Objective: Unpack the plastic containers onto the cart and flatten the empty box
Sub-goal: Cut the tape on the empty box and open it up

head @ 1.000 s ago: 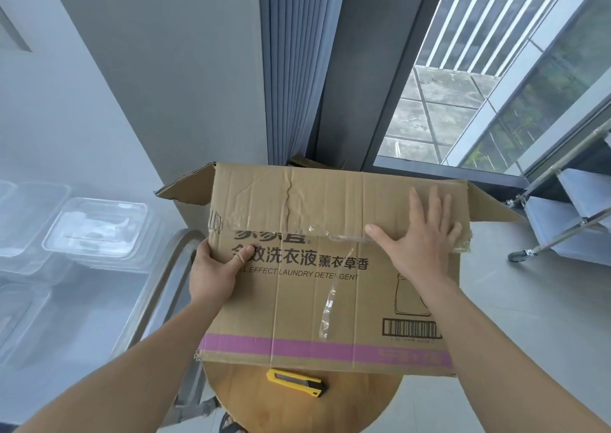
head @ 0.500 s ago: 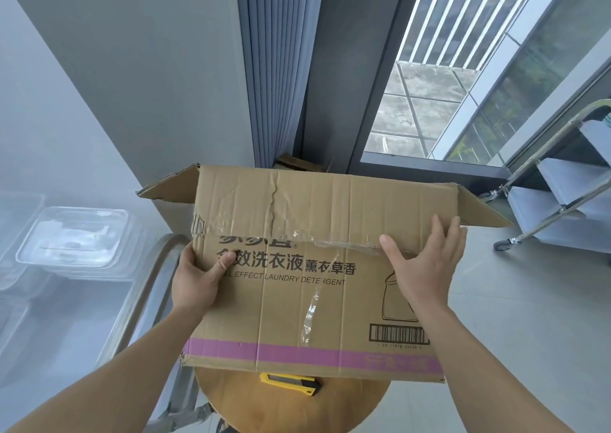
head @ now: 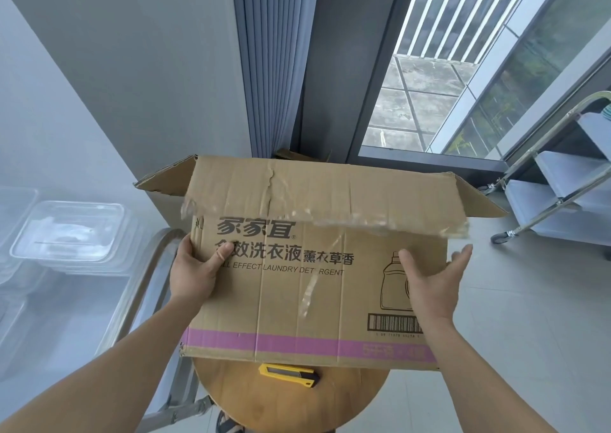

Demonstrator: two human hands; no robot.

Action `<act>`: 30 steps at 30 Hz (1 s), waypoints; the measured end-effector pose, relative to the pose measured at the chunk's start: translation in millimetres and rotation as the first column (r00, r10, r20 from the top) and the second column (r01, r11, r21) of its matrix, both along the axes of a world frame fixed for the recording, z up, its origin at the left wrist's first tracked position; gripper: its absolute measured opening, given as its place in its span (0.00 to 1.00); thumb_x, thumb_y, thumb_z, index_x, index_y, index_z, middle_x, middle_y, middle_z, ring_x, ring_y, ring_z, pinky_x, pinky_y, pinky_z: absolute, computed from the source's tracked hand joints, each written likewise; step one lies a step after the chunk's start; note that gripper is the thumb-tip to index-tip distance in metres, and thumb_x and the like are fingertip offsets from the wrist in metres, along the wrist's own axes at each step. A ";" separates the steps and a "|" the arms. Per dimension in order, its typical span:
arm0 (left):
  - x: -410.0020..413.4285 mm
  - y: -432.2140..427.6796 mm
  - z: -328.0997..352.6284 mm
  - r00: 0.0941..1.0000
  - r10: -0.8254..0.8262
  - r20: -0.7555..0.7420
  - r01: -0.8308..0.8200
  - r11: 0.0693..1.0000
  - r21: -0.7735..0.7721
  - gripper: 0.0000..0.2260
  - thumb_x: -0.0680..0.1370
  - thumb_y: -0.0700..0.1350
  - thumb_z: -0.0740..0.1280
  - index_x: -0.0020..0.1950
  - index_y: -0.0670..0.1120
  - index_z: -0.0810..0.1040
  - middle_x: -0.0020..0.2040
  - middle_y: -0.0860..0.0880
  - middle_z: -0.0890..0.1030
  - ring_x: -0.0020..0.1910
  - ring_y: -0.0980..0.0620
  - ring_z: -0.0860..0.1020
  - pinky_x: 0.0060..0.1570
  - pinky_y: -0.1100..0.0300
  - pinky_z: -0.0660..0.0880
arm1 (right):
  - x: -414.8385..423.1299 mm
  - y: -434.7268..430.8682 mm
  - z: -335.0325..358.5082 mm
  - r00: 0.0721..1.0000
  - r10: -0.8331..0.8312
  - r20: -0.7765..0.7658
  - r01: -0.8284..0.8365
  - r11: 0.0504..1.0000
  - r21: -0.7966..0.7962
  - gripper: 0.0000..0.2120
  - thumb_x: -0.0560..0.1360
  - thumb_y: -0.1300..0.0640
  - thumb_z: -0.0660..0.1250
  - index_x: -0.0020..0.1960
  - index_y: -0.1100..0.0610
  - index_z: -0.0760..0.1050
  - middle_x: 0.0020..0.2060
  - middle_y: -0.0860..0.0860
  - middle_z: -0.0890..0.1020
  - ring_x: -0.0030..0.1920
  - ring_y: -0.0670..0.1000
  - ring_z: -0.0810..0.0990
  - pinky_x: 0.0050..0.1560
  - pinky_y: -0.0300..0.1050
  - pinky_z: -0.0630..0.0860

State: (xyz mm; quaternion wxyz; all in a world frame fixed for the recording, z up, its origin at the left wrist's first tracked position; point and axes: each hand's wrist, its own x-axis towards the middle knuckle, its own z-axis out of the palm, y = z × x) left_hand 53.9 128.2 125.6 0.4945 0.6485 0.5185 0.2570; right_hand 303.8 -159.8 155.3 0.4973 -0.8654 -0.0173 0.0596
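Observation:
A brown cardboard box [head: 297, 287] with detergent print and a pink stripe stands on a round wooden stool [head: 291, 403]. Its near top flap hangs forward over the front, side flaps spread outward. My left hand [head: 195, 267] grips the box's front left edge, thumb on the print. My right hand [head: 433, 283] hovers at the front right with fingers spread, just off or lightly touching the cardboard. Clear plastic containers [head: 69, 230] are stacked on the steel cart [head: 145, 283] at my left.
A yellow utility knife [head: 287, 373] lies on the stool in front of the box. A second steel cart [head: 555, 197] stands at the right by the glass door. A curtain and grey wall are behind the box. Tiled floor lies to the right.
My right hand slid down from the top flap to the lower right front of the box, and the flap has lifted slightly outward. My left hand kept its grip.

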 end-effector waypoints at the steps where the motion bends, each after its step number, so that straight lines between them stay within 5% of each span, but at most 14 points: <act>1: -0.5 1.1 -0.7 1.000 0.000 0.009 0.000 1.000 -0.006 0.39 0.60 0.72 0.73 0.65 0.53 0.73 0.58 0.53 0.82 0.57 0.50 0.79 0.58 0.46 0.77 | -1.1 -2.6 -3.6 0.998 -0.024 -0.052 0.022 0.999 -0.027 0.52 0.68 0.36 0.75 0.80 0.48 0.47 0.77 0.52 0.64 0.74 0.55 0.68 0.70 0.58 0.68; 4: -2.6 1.4 1.1 0.999 -0.024 0.049 0.026 0.999 -0.043 0.37 0.63 0.68 0.76 0.67 0.52 0.74 0.58 0.54 0.82 0.56 0.52 0.79 0.55 0.54 0.76 | -0.6 -13.7 -11.2 0.990 -0.023 -0.137 0.007 0.993 -0.115 0.39 0.65 0.32 0.74 0.68 0.50 0.67 0.59 0.47 0.79 0.59 0.55 0.79 0.55 0.52 0.72; 10: -27.6 -21.0 -10.8 0.999 0.012 0.039 0.000 0.960 -0.279 0.40 0.59 0.68 0.77 0.62 0.46 0.76 0.54 0.50 0.83 0.52 0.49 0.82 0.45 0.57 0.77 | 4.8 -24.4 -18.8 0.967 -0.034 -0.251 0.003 0.992 -0.123 0.38 0.67 0.31 0.73 0.67 0.53 0.68 0.52 0.45 0.79 0.53 0.53 0.76 0.58 0.54 0.74; 14: -27.3 -24.7 -15.1 0.999 0.036 0.028 -0.025 0.948 -0.318 0.34 0.64 0.65 0.78 0.62 0.47 0.77 0.54 0.50 0.83 0.52 0.49 0.81 0.49 0.54 0.78 | 10.9 -23.7 -20.2 0.961 0.002 -0.276 -0.019 0.998 -0.060 0.34 0.68 0.34 0.74 0.65 0.51 0.70 0.48 0.40 0.78 0.54 0.52 0.77 0.59 0.54 0.74; 17: -16.0 -16.4 -6.3 1.000 0.005 0.029 0.003 0.953 -0.303 0.26 0.70 0.58 0.77 0.62 0.47 0.77 0.54 0.49 0.83 0.53 0.49 0.81 0.53 0.53 0.78 | 17.9 -23.7 -15.8 0.968 0.056 -0.245 -0.068 0.997 -0.041 0.25 0.69 0.39 0.75 0.61 0.48 0.74 0.48 0.37 0.79 0.55 0.51 0.79 0.58 0.52 0.75; 21: -0.8 2.8 18.1 0.996 -0.088 0.024 0.091 0.960 -0.265 0.19 0.73 0.50 0.76 0.60 0.45 0.77 0.52 0.48 0.83 0.51 0.47 0.82 0.44 0.57 0.77 | 33.8 -22.9 -2.0 0.975 0.094 -0.203 -0.107 0.993 -0.055 0.21 0.70 0.40 0.75 0.59 0.47 0.76 0.49 0.40 0.82 0.54 0.51 0.79 0.55 0.51 0.75; 25: 8.5 25.7 61.4 0.974 -0.226 -0.010 0.219 0.954 -0.206 0.24 0.63 0.56 0.75 0.56 0.49 0.81 0.49 0.48 0.85 0.48 0.45 0.83 0.46 0.52 0.79 | 57.3 -24.4 21.8 0.965 0.165 -0.205 -0.164 0.986 0.024 0.20 0.69 0.45 0.77 0.58 0.48 0.78 0.50 0.42 0.83 0.55 0.51 0.81 0.61 0.55 0.76; 30: 18.0 40.7 114.7 0.957 -0.253 0.141 0.276 0.944 -0.181 0.22 0.59 0.52 0.72 0.52 0.52 0.84 0.50 0.45 0.86 0.49 0.42 0.83 0.52 0.47 0.80 | 79.5 -22.8 65.2 0.926 0.299 -0.233 -0.243 0.940 0.241 0.18 0.68 0.55 0.75 0.57 0.52 0.82 0.52 0.48 0.86 0.54 0.54 0.84 0.57 0.52 0.78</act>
